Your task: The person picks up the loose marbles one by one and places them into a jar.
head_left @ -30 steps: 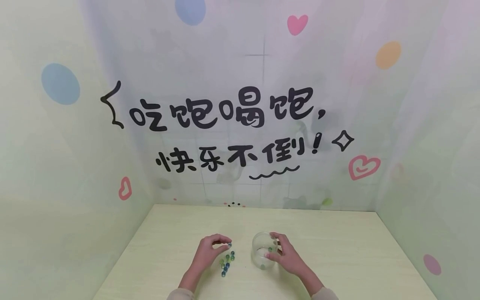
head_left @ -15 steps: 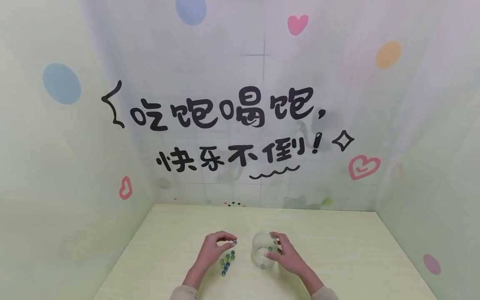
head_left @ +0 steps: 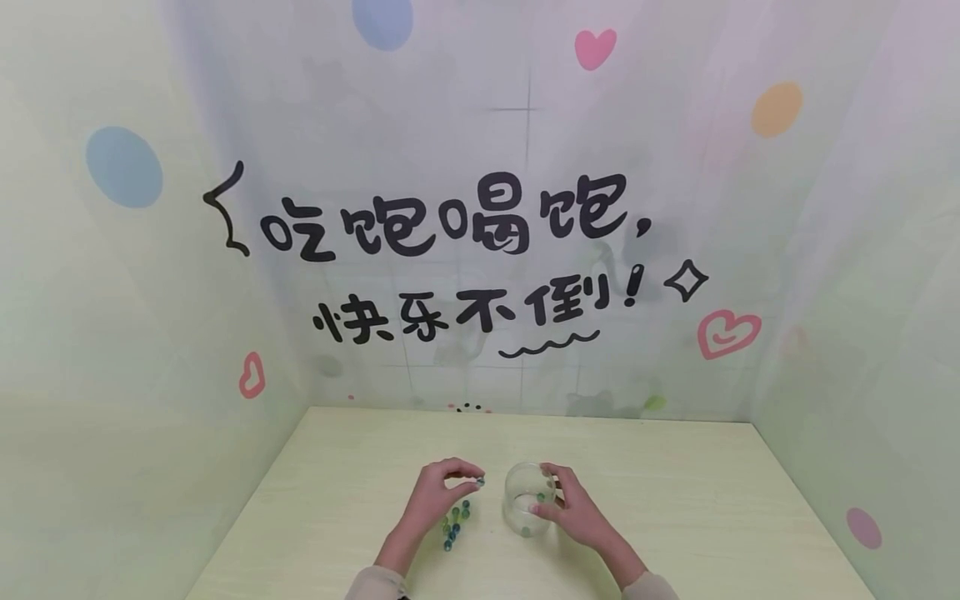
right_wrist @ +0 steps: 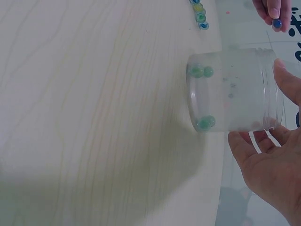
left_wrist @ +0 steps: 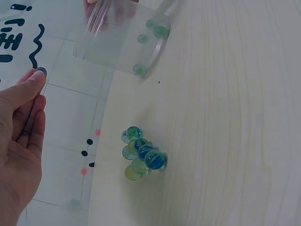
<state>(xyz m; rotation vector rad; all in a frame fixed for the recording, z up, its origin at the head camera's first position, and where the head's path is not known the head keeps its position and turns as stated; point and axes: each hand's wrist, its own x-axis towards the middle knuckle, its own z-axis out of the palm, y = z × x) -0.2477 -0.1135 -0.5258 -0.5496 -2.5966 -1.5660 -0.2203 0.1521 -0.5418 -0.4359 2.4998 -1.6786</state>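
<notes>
Between thumb and fingertips my left hand [head_left: 437, 493] pinches a blue marble [head_left: 481, 482], held above the table and a little left of a clear plastic jar [head_left: 517, 523]. The jar stands upright, and my right hand [head_left: 573, 510] grips it from the right near its rim. Green marbles [right_wrist: 205, 122] lie on the jar's bottom, as the right wrist view shows. Below my left hand, several blue, green and yellow glass marbles [left_wrist: 145, 153] sit close together on the table. In the right wrist view the pinched blue marble [right_wrist: 277, 23] is plainly visible.
The pale wood-grain table [head_left: 645, 475] meets a printed back wall [head_left: 420, 375] with black lettering and coloured shapes. Side walls [head_left: 112, 358] enclose the table at left and right.
My left hand has moved right and slightly up, carrying the blue marble away from the loose marbles toward the jar. My right hand and the jar have stayed in place.
</notes>
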